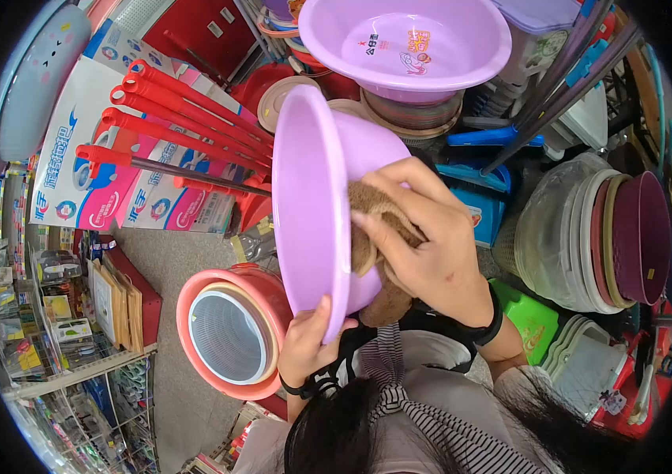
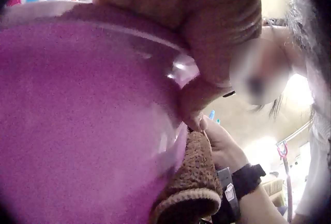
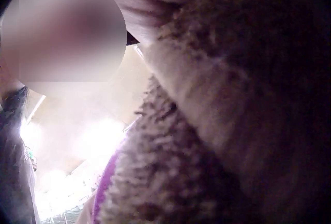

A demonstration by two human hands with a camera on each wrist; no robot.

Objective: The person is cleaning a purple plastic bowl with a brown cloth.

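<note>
A purple plastic basin [image 1: 308, 182] is held tilted on its side in front of the person, its open side facing left in the head view. The left hand [image 1: 304, 347] grips its lower rim, thumb on one side. A brown cloth [image 1: 366, 229] with a pale hemmed edge is pinched by the right hand [image 1: 431, 237] against the outer wall of the basin. In the left wrist view the cloth [image 2: 189, 172] hangs beside the basin [image 2: 88, 115]. Its fuzzy pile [image 3: 160, 167] fills much of the right wrist view. The right fingertips are partly hidden by cloth.
Another purple basin [image 1: 407, 47] sits on a stack ahead. Red-handled poles [image 1: 186, 118] lean by printed boxes [image 1: 75, 150] at left. Nested pink and grey baskets [image 1: 229, 336] stand on the floor below. Stacked tubs [image 1: 589, 229] and blue dustpans [image 1: 474, 197] are at right.
</note>
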